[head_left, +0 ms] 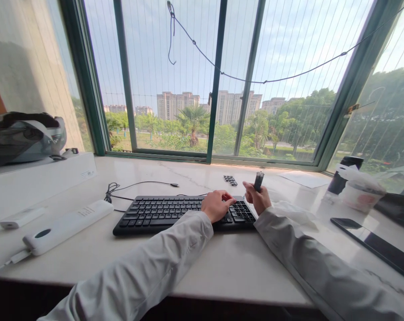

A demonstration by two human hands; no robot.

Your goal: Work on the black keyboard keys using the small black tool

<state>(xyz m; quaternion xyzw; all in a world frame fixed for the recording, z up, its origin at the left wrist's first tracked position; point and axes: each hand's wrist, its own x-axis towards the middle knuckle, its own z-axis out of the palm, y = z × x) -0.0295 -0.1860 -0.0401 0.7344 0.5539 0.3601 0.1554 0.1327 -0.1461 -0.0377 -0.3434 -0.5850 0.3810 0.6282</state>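
On the pale desk (222, 267) nearest me, my two sleeves run forward to the hands. My left hand (216, 205) rests on the right end of the one black keyboard (162, 214), fingers (229, 200) curled down onto the keys near the number pad; I cannot tell whether they pinch anything. My right hand (258, 198) hovers just beside the keyboard's right edge, its fingers closed around one small dark cylinder-shaped tool (258, 180), held upright and tilted slightly.

To my right lies one flat dark tablet (376, 245), and beyond it one clear plastic cup (360, 191) with a lid, something pinkish inside that I cannot make out. Just behind the cup stands one dark bottle (344, 176); its contents are hidden.

To my left I count one long white device (66, 225) with a dark oval on it, and one smaller white box-shaped piece (21, 217) near it. Behind them sits one white box (38, 178) carrying one grey headset (23, 138).

Past the keyboard, one thin black cable (138, 185) lies coiled at its left end. One small cluster of loose black keycaps (230, 180) lies well apart from the keyboard toward the window (215, 80), and one white sheet of paper (305, 179) lies to their right.
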